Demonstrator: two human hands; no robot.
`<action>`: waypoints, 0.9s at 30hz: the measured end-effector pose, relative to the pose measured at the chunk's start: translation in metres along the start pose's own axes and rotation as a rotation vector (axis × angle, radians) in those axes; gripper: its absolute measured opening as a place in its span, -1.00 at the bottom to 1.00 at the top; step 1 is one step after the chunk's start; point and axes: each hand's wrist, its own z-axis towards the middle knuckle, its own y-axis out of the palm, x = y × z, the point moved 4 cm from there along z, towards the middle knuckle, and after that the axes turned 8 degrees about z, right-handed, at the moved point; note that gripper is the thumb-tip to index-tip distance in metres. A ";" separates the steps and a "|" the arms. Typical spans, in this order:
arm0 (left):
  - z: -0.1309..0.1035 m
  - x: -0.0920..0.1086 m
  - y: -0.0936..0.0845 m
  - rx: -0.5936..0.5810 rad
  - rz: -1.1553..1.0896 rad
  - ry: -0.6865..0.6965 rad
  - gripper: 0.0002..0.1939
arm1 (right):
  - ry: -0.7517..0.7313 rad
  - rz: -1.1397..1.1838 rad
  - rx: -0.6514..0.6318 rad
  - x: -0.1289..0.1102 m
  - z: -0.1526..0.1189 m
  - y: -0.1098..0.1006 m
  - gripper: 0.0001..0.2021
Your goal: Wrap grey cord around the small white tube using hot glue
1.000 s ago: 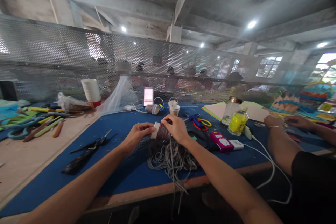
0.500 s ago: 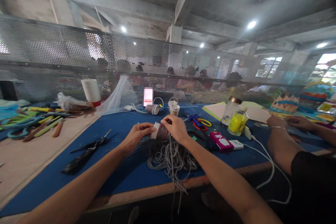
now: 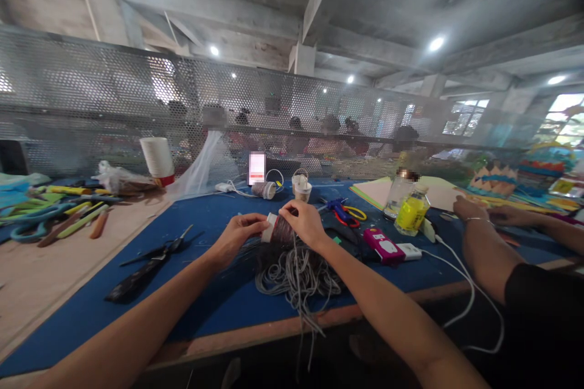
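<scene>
A small white cup (image 3: 269, 228), lying on its side and wrapped with grey-brown cord (image 3: 283, 232), is between my hands at the middle of the blue mat. The fingers of my left hand (image 3: 239, 236) pinch its white end. At its wrapped side, my right hand (image 3: 303, 222) has thumb and fingers closed on the cord. Below them lies a loose heap of grey cord (image 3: 298, 276), with strands hanging over the table's front edge. The far end of the cup is partly hidden by my right hand.
Black-handled pliers (image 3: 152, 264) lie left on the blue mat (image 3: 196, 316). Behind are a lit phone (image 3: 257, 168), a wrapped cup (image 3: 264, 189) and a small basket (image 3: 302, 185). To the right are coloured pliers (image 3: 344, 213), a magenta box (image 3: 383, 246), a yellow-labelled bottle (image 3: 412, 213) and another person's hands (image 3: 472, 209).
The other person's near hand has moved slightly to the left. My hands keep nearly the same hold on the wrapped cup and the cord.
</scene>
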 end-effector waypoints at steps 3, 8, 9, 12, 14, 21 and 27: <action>0.000 0.001 0.000 0.008 0.000 -0.003 -0.78 | 0.025 0.014 -0.010 0.002 0.000 0.001 -0.86; -0.002 0.003 0.001 0.001 -0.011 0.001 -0.78 | 0.048 0.047 -0.024 0.004 0.001 0.002 -0.85; -0.002 0.003 0.002 -0.002 -0.012 0.001 -0.78 | 0.054 0.054 -0.026 0.005 0.001 0.002 -0.85; -0.002 0.003 0.002 -0.008 -0.017 0.002 -0.79 | 0.066 0.075 -0.034 0.006 0.001 0.002 -0.85; -0.002 0.003 0.002 -0.019 -0.027 0.004 -0.80 | 0.071 0.084 -0.034 0.008 0.002 0.003 -0.84; -0.002 0.003 0.002 -0.027 -0.038 -0.011 -0.78 | 0.094 0.102 -0.053 0.011 0.003 0.003 -0.84; -0.003 0.005 0.003 -0.027 -0.034 -0.002 -0.79 | 0.090 0.126 -0.044 0.013 0.003 0.004 -0.83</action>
